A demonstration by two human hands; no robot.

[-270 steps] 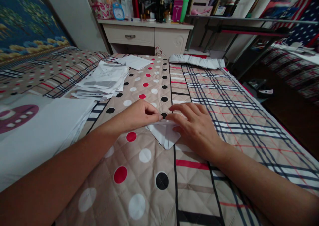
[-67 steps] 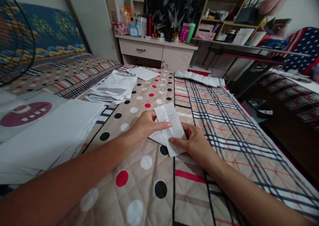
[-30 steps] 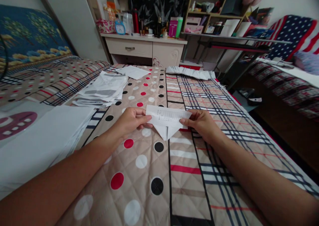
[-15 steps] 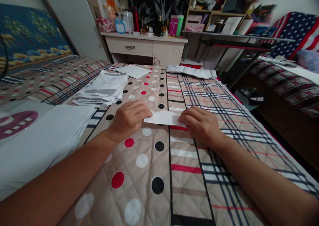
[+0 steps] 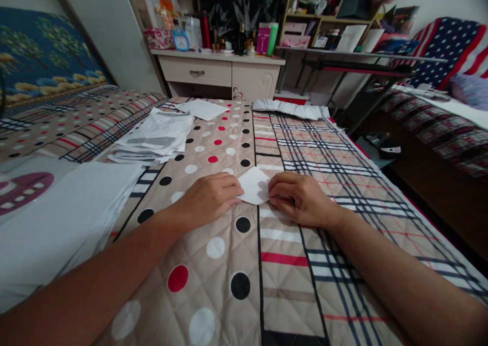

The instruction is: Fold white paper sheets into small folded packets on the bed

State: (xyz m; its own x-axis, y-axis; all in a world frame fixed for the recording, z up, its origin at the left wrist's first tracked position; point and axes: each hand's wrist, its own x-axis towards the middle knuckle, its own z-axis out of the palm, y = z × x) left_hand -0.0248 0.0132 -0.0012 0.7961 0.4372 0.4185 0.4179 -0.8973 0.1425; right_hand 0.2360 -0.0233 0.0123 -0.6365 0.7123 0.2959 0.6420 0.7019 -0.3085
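Observation:
Between my two hands, a folded piece of white paper (image 5: 254, 186) shows a diamond-like outline, its side corners hidden under my fingers. My left hand (image 5: 215, 196) pinches the paper's left corner, fingers pressed together. On the opposite side, my right hand (image 5: 299, 196) grips the right corner between thumb and curled fingers. The paper is just over the patterned quilt (image 5: 213, 295); whether it touches the cloth I cannot tell.
Left of my hands lie a stack of printed sheets (image 5: 152, 132) and a larger pile of white paper (image 5: 80, 209). Farther off are a loose white sheet (image 5: 204, 109) and a crumpled silvery-white strip (image 5: 292, 108). A dresser (image 5: 213, 74) stands beyond the bed.
The paper was a flat, narrow strip stretched between my hands; now it shows a diamond-like face. My hands have come closer together and slightly nearer to me.

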